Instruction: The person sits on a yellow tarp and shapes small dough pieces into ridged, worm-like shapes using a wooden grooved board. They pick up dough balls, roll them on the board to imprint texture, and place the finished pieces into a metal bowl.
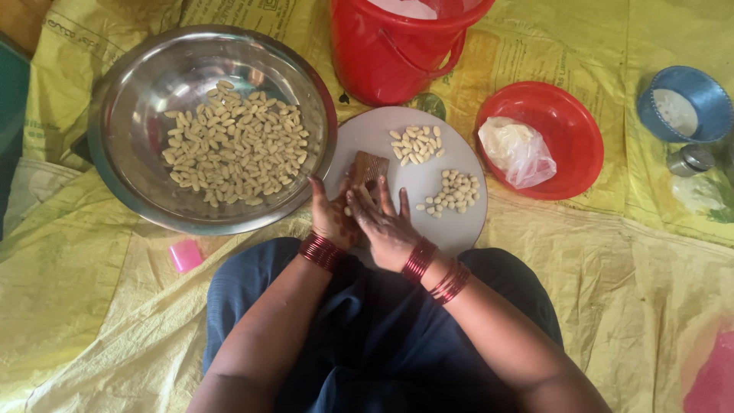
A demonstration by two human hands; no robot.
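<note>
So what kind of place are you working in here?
Probably a home floor set up for hand food preparation: a yellow sheet covers the ground, with a steel bowl of small pale pieces, a white plate and a red bucket around the seated person.

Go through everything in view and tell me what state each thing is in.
Steel bowl: partly filled with pale pieces.
Grey plate: holds two small heaps and a brown ridged block.
Red bucket: upright, open.
Red bowl: holds a plastic bag.
Blue cup: upright.
Left hand, right hand: pressed together at the block.
</note>
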